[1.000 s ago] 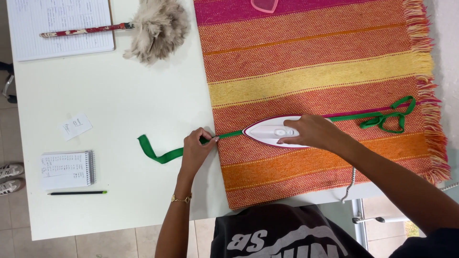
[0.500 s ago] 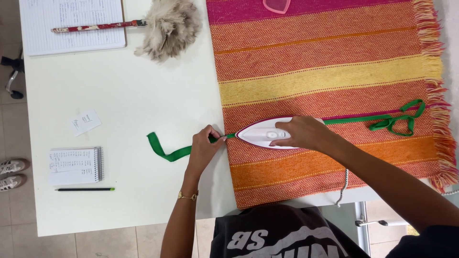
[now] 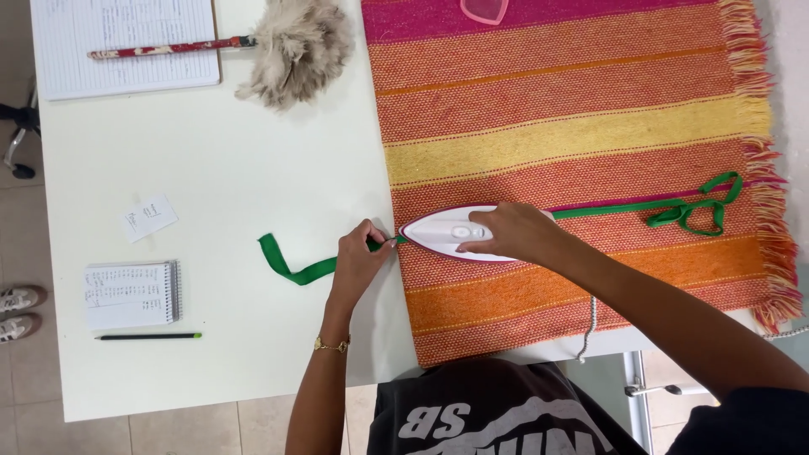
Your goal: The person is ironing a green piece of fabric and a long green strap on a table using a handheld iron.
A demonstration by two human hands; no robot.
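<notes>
White table (image 3: 236, 185) with a striped woven rug (image 3: 573, 126) over its right half. The green ribbon (image 3: 303, 268) runs across both. Left hand (image 3: 361, 257) pinches it at the rug's edge, loose tail trailing toward 9 o'clock. Right hand (image 3: 514, 232) grips the white iron (image 3: 447, 233), sitting on the ribbon at 3 o'clock of the left hand.

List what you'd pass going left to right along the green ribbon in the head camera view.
Ribbon's loose folded end on the white table → left hand pinching the ribbon → white iron → right hand on the iron → bunched ribbon end by the striped cloth's fringe.
</notes>
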